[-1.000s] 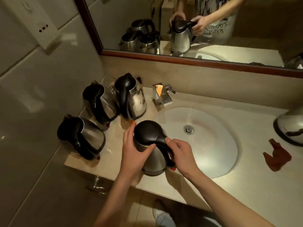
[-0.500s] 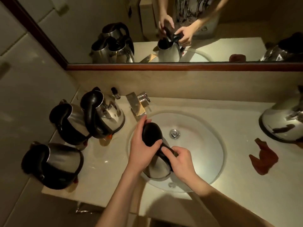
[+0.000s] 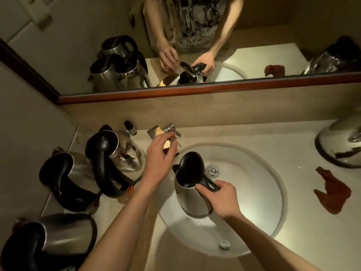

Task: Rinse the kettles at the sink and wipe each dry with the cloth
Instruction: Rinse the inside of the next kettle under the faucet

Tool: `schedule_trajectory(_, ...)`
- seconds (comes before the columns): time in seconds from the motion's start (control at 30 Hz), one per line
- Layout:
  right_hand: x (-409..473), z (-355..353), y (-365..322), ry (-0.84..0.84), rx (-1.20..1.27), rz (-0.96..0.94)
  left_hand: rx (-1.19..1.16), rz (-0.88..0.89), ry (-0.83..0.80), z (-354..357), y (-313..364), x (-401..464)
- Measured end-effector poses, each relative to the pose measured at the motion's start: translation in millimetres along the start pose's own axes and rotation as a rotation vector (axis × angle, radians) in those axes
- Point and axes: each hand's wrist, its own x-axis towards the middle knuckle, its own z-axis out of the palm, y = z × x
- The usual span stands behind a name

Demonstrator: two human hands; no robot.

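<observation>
A round white basin (image 3: 254, 222), smooth and glossy, is sunk into a pale stone worktop (image 3: 304, 241). Over the basin, the right hand (image 3: 220, 200) has its grip wrapped round the black plastic handle of a brushed-steel kettle (image 3: 192, 194); its domed black lid stands tipped up. The left hand (image 3: 159, 159) reaches toward the angular chrome tap (image 3: 170, 131) behind the basin, fingers loosely bent and holding nothing; whether they touch the tap cannot be told. Left of the basin stand three more steel kettles with curved black handles: one close by (image 3: 115, 159), one beyond it (image 3: 68, 180), one nearest the camera (image 3: 50, 241). Right of the basin lies a crumpled reddish-brown cloth (image 3: 330, 192), and beyond it the shiny side of another kettle (image 3: 341, 147). A wood-framed mirror (image 3: 195, 90) behind the basin reflects a printed shirt; its lettering is unreadable.
</observation>
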Motion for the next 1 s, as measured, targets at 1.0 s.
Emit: schedule_trajectory(1.0,27,44,-9,0.098,0.089,0.047,0.389,0.131,-0.222,21,-55,94)
